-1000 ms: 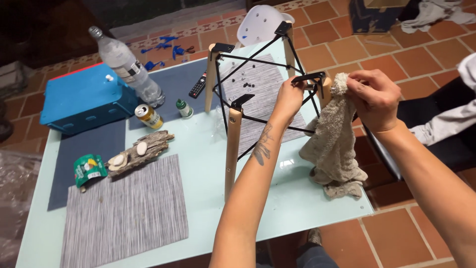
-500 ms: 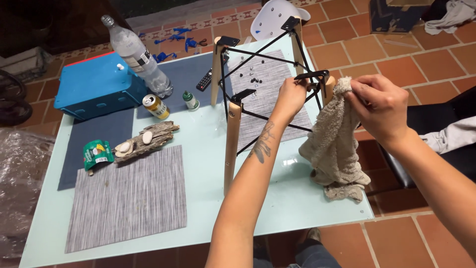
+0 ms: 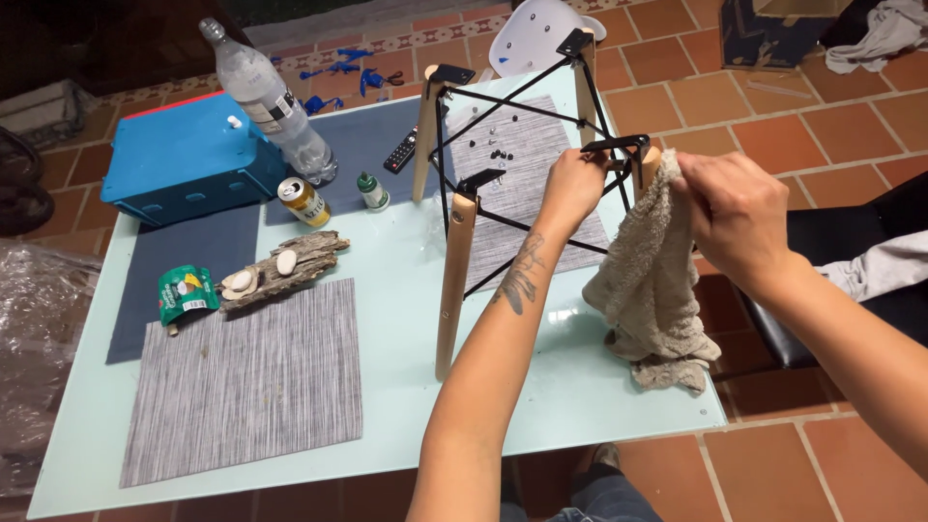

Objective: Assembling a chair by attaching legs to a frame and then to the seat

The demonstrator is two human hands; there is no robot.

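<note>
An upturned chair base (image 3: 483, 155) with wooden legs and black metal struts stands on the pale glass table (image 3: 406, 387). My left hand (image 3: 572, 184) grips a black strut and bracket near the right wooden leg (image 3: 650, 166). My right hand (image 3: 730, 208) holds a beige towel (image 3: 652, 280) against that leg, and the cloth hangs down onto the table edge. A white chair seat (image 3: 535, 37) shows behind the base.
A blue box (image 3: 184, 159), a plastic bottle (image 3: 271, 97), a can (image 3: 303, 201), a small green-capped bottle (image 3: 371, 190), a remote (image 3: 401, 152), a piece of bark (image 3: 285, 271) and a green packet (image 3: 186, 290) lie left. Grey placemats (image 3: 242, 387) cover the table. Small black screws (image 3: 498, 153) sit under the base.
The view has shifted slightly. My right hand with the towel has stayed at the right leg's top, and my left hand keeps its grip on the strut.
</note>
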